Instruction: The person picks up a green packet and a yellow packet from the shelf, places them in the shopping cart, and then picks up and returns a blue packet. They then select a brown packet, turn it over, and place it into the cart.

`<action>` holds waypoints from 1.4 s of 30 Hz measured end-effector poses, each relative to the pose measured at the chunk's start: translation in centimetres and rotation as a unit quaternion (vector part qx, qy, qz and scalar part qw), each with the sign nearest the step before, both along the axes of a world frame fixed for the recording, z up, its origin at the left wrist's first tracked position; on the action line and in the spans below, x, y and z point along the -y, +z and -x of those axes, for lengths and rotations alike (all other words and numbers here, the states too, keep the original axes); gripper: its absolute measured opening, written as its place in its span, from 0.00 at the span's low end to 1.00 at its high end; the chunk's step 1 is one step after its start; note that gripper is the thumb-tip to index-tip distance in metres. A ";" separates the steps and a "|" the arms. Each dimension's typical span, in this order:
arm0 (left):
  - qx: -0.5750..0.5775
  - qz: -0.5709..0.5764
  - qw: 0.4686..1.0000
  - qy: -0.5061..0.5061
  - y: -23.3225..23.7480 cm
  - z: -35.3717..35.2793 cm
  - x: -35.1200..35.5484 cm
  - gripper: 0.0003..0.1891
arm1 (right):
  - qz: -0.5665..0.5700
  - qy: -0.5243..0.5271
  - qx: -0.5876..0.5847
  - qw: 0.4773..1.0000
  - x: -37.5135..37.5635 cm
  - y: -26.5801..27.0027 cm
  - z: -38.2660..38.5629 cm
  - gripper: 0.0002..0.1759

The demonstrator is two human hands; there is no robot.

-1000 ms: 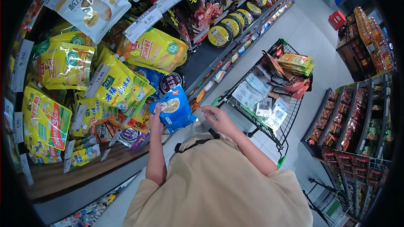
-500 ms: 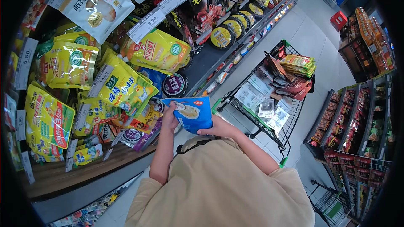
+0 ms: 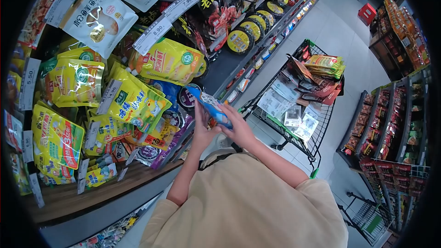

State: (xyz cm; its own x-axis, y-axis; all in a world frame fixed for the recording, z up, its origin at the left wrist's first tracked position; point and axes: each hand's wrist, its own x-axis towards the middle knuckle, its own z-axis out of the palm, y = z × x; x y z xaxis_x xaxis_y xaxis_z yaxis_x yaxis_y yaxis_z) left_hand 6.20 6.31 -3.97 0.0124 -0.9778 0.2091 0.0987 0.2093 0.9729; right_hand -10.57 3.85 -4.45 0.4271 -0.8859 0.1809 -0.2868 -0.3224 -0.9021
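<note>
A blue seasoning pouch point(image 3: 212, 107) is held between both hands in front of my chest, turned nearly edge-on. My left hand point(image 3: 202, 126) is closed on its near side. My right hand point(image 3: 238, 126) grips the other edge, fingers along its upper face. Just left of the hands, yellow pouches point(image 3: 138, 102) hang in rows on the shelf. A round dark-lidded tub point(image 3: 187, 97) sits behind the blue pouch.
To the right stands a shopping cart point(image 3: 317, 133) holding several packets and pouches point(image 3: 324, 66). Yellow-lidded tubs point(image 3: 240, 40) line the shelf ahead. Price tags point(image 3: 152, 34) jut from the shelf. Display racks point(image 3: 381, 128) stand far right, with another cart point(image 3: 370, 222) at lower right.
Both hands have tipped the blue pouch from showing its printed front to nearly edge-on. My left hand has shifted lower and right, closer to the right hand.
</note>
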 end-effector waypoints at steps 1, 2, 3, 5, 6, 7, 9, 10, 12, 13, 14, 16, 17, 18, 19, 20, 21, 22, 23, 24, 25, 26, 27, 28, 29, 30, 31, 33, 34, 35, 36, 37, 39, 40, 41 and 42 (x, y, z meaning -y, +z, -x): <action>0.000 -0.053 0.999 0.008 -0.6 0.0 -0.1 0.61 | 0.001 0.001 0.002 1.000 -0.1 0.1 -0.4 0.43; 0.005 -0.063 0.997 0.038 -0.8 0.1 0.0 0.52 | 0.016 0.015 -0.008 1.000 -0.2 0.2 -0.7 0.46; 0.009 -0.071 0.995 0.068 -0.3 0.3 0.3 0.44 | 0.032 0.027 -0.018 0.999 -0.3 0.3 -1.0 0.49; -0.003 -0.113 0.987 0.115 0.6 0.5 0.8 0.34 | 0.032 0.036 -0.027 0.998 -0.2 -0.3 -1.5 0.52; -0.017 -0.156 0.974 0.162 1.1 0.6 1.0 0.27 | 0.039 0.036 -0.035 0.998 -0.3 -0.5 -1.6 0.53; -0.015 -0.157 0.974 0.161 1.0 0.6 1.2 0.27 | 0.046 0.037 -0.043 0.997 -0.3 -0.7 -1.7 0.53; -0.030 -0.160 0.961 0.224 0.6 0.3 1.5 0.25 | 0.022 0.053 -0.049 0.997 -0.4 -0.9 -1.5 0.53; -0.037 -0.178 0.960 0.214 -0.1 -0.6 1.4 0.26 | -0.002 0.071 -0.056 0.996 -0.4 -1.0 -1.3 0.53; -0.051 -0.198 0.947 0.248 -1.8 -2.2 1.2 0.26 | -0.021 0.085 -0.058 0.994 -0.6 -1.6 -0.9 0.51; -0.067 -0.217 0.932 0.282 -2.5 -3.0 1.0 0.26 | -0.039 0.101 -0.062 0.992 -0.7 -1.9 -0.7 0.50; -0.110 -0.228 0.927 0.277 -3.0 -3.9 0.6 0.26 | -0.041 0.097 -0.060 0.993 -0.8 -2.2 -0.4 0.50; -0.123 -0.222 0.922 0.291 -5.1 -6.1 0.3 0.26 | -0.037 0.084 -0.068 0.993 -0.9 -3.0 0.0 0.46; -0.138 -0.214 0.916 0.309 -6.2 -7.3 0.1 0.26 | -0.038 0.082 -0.067 0.994 -0.9 -3.3 0.3 0.46; -0.165 -0.217 0.910 0.312 -6.7 -8.2 -0.1 0.27 | -0.046 0.077 -0.063 0.994 -0.9 -3.5 0.5 0.45; -0.163 -0.217 0.911 0.311 -7.2 -9.0 -0.2 0.27 | -0.054 0.073 -0.060 0.994 -0.8 -3.6 0.7 0.43; -0.184 -0.229 0.898 0.327 -7.9 -9.8 -0.2 0.26 | -0.054 0.073 -0.059 0.994 -0.9 -3.7 0.9 0.43; -0.204 -0.240 0.885 0.342 -8.2 -10.3 -0.3 0.26 | -0.054 0.065 -0.066 0.994 -0.9 -3.7 1.0 0.42; -0.222 -0.291 0.845 0.391 -8.0 -10.7 -0.1 0.25 | -0.054 0.058 -0.074 0.994 -0.9 -3.6 1.1 0.42; -0.221 -0.292 0.845 0.390 -8.7 -11.6 -0.2 0.25 | -0.055 0.057 -0.073 0.994 -1.0 -3.8 1.2 0.42; -0.242 -0.264 0.864 0.355 -10.4 -13.3 -0.3 0.24 | -0.046 0.053 -0.072 0.995 -1.0 -3.9 1.3 0.41; -0.262 -0.236 0.880 0.319 -12.0 -14.8 -0.3 0.24 | -0.038 0.049 -0.071 0.996 -1.1 -4.0 1.4 0.40; -0.265 -0.226 0.883 0.315 -13.1 -16.0 -0.1 0.22 | -0.038 0.048 -0.071 0.996 -1.1 -4.0 1.5 0.40; -0.266 -0.227 0.883 0.314 -12.3 -15.8 0.0 0.22 | -0.057 0.052 -0.056 0.995 -1.1 -4.0 1.6 0.39; -0.248 -0.218 0.889 0.318 -10.7 -15.5 0.1 0.21 | -0.075 0.056 -0.041 0.995 -1.1 -4.0 1.7 0.38; -0.230 -0.210 0.894 0.322 -9.5 -15.1 0.3 0.20 | -0.075 0.056 -0.042 0.995 -1.1 -3.9 1.8 0.38; -0.238 -0.193 0.894 0.328 -10.4 -16.0 0.5 0.19 | -0.079 0.052 -0.043 0.995 -1.2 -3.8 1.9 0.38; -0.238 -0.193 0.894 0.328 -10.8 -16.6 0.6 0.19 | -0.084 0.048 -0.043 0.994 -1.3 -3.8 2.0 0.37; -0.261 -0.165 0.906 0.291 -11.2 -17.2 0.6 0.16 | -0.085 0.043 -0.040 0.995 -1.3 -3.8 2.1 0.37; -0.261 -0.166 0.906 0.290 -11.3 -17.2 0.6 0.16 | -0.087 0.037 -0.037 0.995 -1.4 -3.8 2.2 0.37; -0.276 -0.176 0.899 0.289 -11.4 -17.2 0.4 0.15 | -0.087 0.036 -0.037 0.995 -1.4 -3.8 2.2 0.37; -0.291 -0.187 0.893 0.289 -11.6 -17.4 0.3 0.14 | -0.090 0.034 -0.036 0.995 -1.5 -3.7 2.3 0.37; -0.291 -0.187 0.893 0.287 -11.9 -17.6 0.2 0.14 | -0.093 0.033 -0.035 0.995 -1.5 -3.6 2.4 0.37; -0.331 -0.164 0.889 0.269 -11.9 -17.8 0.0 0.15 | -0.096 0.028 -0.036 0.994 -1.5 -3.6 2.4 0.37; -0.332 -0.164 0.890 0.268 -11.8 -17.8 -0.2 0.15 | -0.100 0.025 -0.037 0.994 -1.6 -3.6 2.4 0.37; -0.336 -0.156 0.895 0.250 -11.6 -18.0 -0.4 0.15 | -0.100 0.025 -0.037 0.994 -1.6 -3.6 2.4 0.37; -0.340 -0.147 0.899 0.232 -11.3 -18.0 -0.6 0.16 | -0.109 0.027 -0.037 0.993 -1.5 -3.5 2.4 0.37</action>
State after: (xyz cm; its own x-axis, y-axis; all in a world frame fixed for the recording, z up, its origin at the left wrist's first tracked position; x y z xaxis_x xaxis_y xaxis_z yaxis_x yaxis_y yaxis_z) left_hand 24.22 6.87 -15.30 0.4614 -0.8457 -0.2683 0.6598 0.1249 0.7410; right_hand -12.97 5.37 -7.94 0.4809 -0.8756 -0.0462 -0.3415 -0.1385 -0.9296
